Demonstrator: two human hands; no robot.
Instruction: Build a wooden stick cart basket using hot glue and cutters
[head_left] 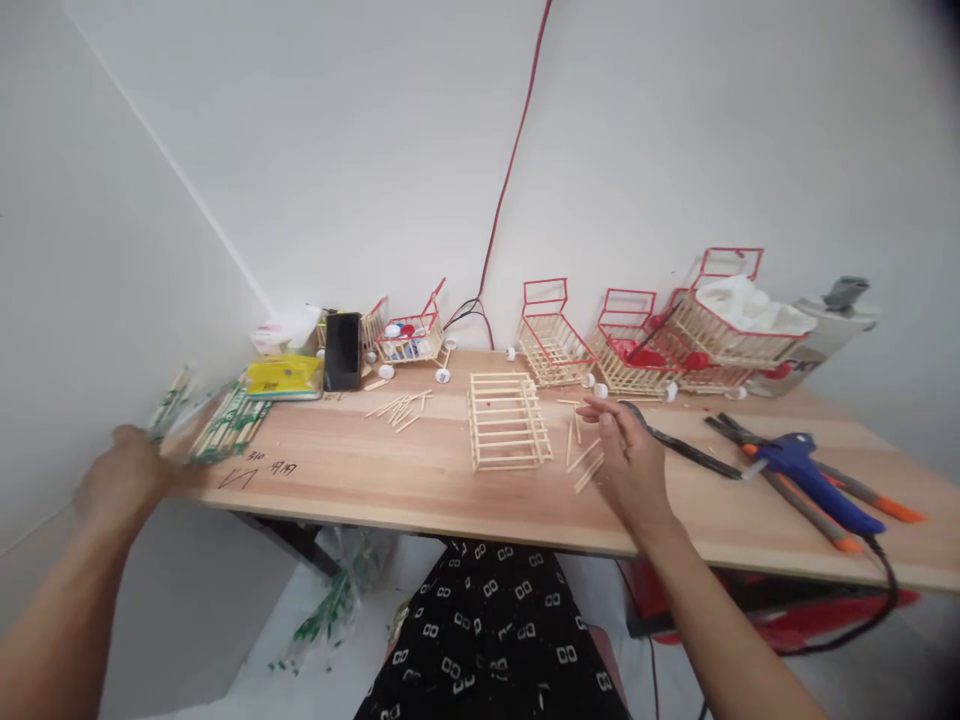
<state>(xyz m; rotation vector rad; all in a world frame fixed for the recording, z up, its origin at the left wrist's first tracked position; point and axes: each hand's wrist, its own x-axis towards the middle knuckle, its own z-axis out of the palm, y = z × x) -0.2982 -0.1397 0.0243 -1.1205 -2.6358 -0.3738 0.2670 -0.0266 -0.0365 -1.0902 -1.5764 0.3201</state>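
At the table's left edge, my left hand [124, 475] is closed, slightly blurred, with green-and-white paper-wrapped sticks [171, 402] sticking up from its fingers; they look like wrapped chopsticks. More wrapped sticks [229, 420] lie beside it in clear plastic. My right hand [634, 460] hovers over the table with loosely bent fingers, and nothing shows in them. Under and beside its fingertips lie short wooden sticks [587, 458]. Left of that hand, a basket-like frame of wooden sticks [510, 422] rests on the table.
Small stick-built shopping carts [555, 345] line the wall. A blue glue gun [817, 480] and orange-handled pliers [802, 505] lie right. A phone [343, 350] leans by a yellow packet [285, 377]. Loose sticks [399, 408] lie mid-left. A red cable [517, 140] runs down the wall.
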